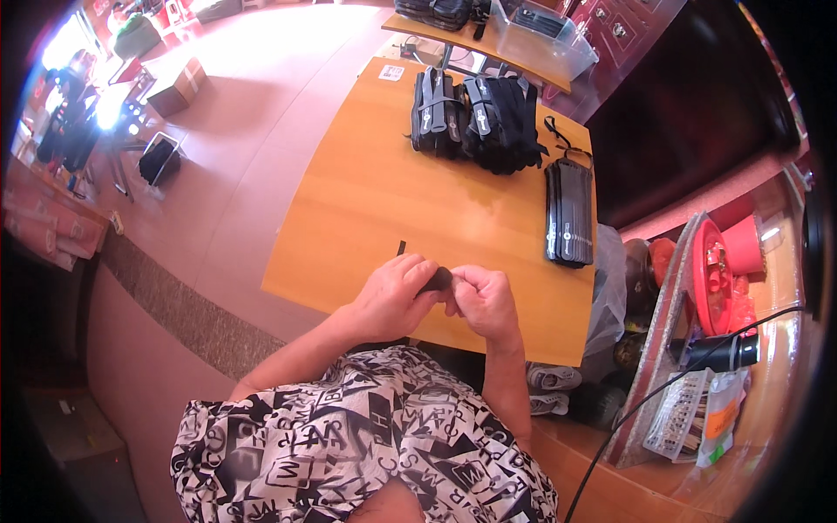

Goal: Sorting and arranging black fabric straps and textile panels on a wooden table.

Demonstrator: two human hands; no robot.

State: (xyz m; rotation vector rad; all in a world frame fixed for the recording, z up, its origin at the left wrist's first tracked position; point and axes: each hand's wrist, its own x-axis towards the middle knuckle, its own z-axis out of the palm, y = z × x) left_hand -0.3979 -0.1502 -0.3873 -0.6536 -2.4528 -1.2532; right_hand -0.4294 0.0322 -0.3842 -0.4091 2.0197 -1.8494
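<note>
Over the near edge of the wooden table (349, 200), my two hands meet at a small black piece (438, 280) that looks like folded strap or cloth. My left hand (397, 296) is closed around its left side. The fingers of my right hand (484, 301) pinch its right end, and they hide part of it. Just beyond my left hand, a short black strip (401, 247) shows. Farther back lie a bundle of black and grey straps (436, 113) and a second, bulkier bundle (501, 122). At the right edge rests a neat stack of flat dark pieces (569, 218).
Behind this table stands another one with a clear plastic bin (554, 48). A large dark screen (697, 105) borders the right side. Below it are a red basin (713, 279), a white basket (678, 414) and a hanging black cable (623, 418). A cardboard box (179, 84) sits on the floor.
</note>
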